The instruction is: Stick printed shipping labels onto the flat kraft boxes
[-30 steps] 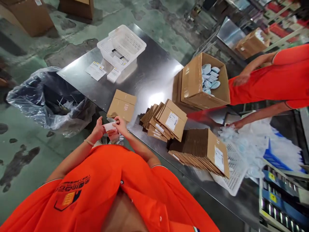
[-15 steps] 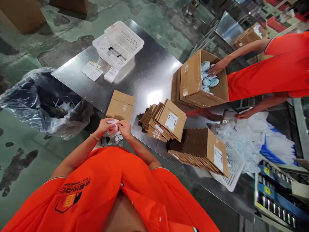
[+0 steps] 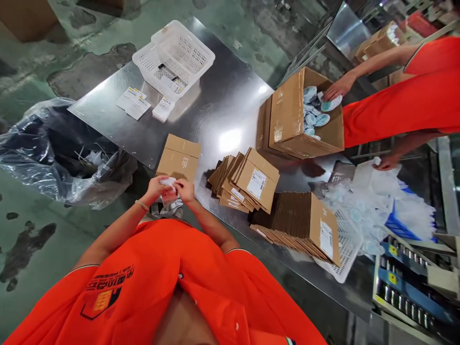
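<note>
My left hand pinches a small sheet of labels, white at the top and pinkish below. My right hand has its fingers closed on the other side of the same sheet, close to the left. Just beyond both hands, at the table's near edge, lies a flat folded cardboard box with faint print. To its right leans a fanned pile of flat cardboard boxes, the front one bearing a white label. A longer row of flat boxes stands beside that pile.
A white plastic basket and label stacks sit on the steel table. A lined bin stands left. A co-worker's hand reaches into an open carton; clear plastic pieces lie at right.
The white upper part of the label sheet has shifted between my fingers. The co-worker's upper hand has moved right within the carton and now holds a round lid-like piece; the lower hand lifts clear plastic.
</note>
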`<action>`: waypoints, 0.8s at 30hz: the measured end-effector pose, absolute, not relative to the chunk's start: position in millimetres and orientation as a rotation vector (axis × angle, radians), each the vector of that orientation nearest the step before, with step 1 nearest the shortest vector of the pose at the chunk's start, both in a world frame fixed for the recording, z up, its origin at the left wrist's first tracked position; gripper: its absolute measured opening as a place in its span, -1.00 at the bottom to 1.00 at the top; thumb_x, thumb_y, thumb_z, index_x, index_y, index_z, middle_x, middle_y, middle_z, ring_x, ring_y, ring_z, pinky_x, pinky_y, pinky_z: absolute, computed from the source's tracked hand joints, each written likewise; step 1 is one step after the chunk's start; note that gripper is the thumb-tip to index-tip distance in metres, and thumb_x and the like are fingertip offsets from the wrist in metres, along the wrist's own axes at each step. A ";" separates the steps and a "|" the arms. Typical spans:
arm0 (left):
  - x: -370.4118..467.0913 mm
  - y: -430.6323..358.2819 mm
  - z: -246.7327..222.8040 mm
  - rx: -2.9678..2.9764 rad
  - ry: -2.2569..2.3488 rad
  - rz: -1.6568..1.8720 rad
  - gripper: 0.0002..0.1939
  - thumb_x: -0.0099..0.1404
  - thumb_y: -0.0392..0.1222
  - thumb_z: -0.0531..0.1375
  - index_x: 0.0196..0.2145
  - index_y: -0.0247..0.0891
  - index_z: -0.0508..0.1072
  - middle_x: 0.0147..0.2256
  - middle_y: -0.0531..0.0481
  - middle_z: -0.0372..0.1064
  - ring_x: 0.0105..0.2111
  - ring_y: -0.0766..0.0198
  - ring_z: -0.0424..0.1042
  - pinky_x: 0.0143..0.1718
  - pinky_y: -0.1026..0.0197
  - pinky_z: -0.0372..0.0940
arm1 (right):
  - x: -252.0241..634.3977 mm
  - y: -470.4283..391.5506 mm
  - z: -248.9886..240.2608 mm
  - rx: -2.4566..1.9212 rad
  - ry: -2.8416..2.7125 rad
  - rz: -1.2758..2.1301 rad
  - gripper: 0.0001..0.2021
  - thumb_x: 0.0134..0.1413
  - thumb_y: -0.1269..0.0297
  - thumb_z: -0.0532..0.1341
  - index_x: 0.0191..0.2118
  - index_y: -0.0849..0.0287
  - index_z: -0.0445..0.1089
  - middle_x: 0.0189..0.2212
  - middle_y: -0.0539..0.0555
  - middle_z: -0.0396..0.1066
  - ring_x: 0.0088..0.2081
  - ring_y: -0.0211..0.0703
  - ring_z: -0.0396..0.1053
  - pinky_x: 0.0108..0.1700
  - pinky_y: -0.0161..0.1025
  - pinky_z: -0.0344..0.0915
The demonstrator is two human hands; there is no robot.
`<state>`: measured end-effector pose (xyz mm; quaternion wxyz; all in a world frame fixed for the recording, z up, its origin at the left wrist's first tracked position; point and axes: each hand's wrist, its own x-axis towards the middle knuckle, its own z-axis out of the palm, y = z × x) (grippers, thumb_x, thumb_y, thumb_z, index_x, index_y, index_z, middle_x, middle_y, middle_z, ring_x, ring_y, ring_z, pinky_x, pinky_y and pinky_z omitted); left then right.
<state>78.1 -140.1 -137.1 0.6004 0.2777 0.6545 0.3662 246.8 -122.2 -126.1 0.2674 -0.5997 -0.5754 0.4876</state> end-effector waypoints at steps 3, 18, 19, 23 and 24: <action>78.4 -138.1 -137.5 0.651 1.544 0.855 -0.39 -0.36 -0.20 0.58 -0.23 -0.30 0.65 -0.39 -0.05 0.59 -0.31 0.03 0.58 -0.19 0.08 0.46 | 247.3 -130.4 -122.1 -1.700 -1.735 1.196 -0.89 0.16 0.34 0.31 -0.40 0.08 0.49 -0.34 0.03 0.55 -0.22 -0.08 0.48 -0.03 -0.15 0.40; 83.3 -185.5 -155.0 0.476 1.268 0.679 -0.35 -0.47 0.06 0.69 -0.41 -0.34 0.70 -0.30 -0.33 0.67 -0.29 -0.12 0.62 -0.16 -0.08 0.52 | 258.9 11.9 -134.5 -2.041 -1.715 0.794 -0.84 0.30 0.37 0.19 -0.33 0.19 0.47 0.00 0.25 0.37 0.11 0.07 0.28 0.21 -0.01 0.30; 81.0 -188.0 -158.4 0.483 1.280 0.669 -0.35 -0.49 0.06 0.69 -0.42 -0.34 0.69 -0.31 -0.32 0.66 -0.30 -0.12 0.62 -0.15 -0.07 0.52 | 257.3 16.5 -137.6 -2.061 -1.719 0.788 -0.84 0.31 0.37 0.19 -0.31 0.20 0.48 0.01 0.26 0.37 0.13 0.09 0.27 0.21 0.01 0.30; 54.2 -210.1 -175.3 0.616 1.384 0.662 -0.36 -0.53 0.15 0.66 -0.55 -0.28 0.57 -0.55 -0.14 0.52 -0.46 -0.02 0.53 -0.32 0.02 0.48 | 248.8 15.1 -141.2 -2.114 -1.656 0.690 -0.78 0.29 0.39 0.25 0.01 0.23 0.52 0.22 0.38 0.32 0.29 0.23 0.22 0.31 0.21 0.24; 45.1 -217.6 -178.1 0.645 1.407 0.689 -0.37 -0.49 0.19 0.65 -0.58 -0.25 0.53 -0.60 -0.10 0.46 -0.49 0.00 0.50 -0.35 0.03 0.46 | 244.6 10.1 -140.2 -2.127 -1.648 0.634 -0.66 0.29 0.40 0.26 0.16 0.23 0.46 0.32 0.42 0.24 0.35 0.28 0.17 0.34 0.27 0.19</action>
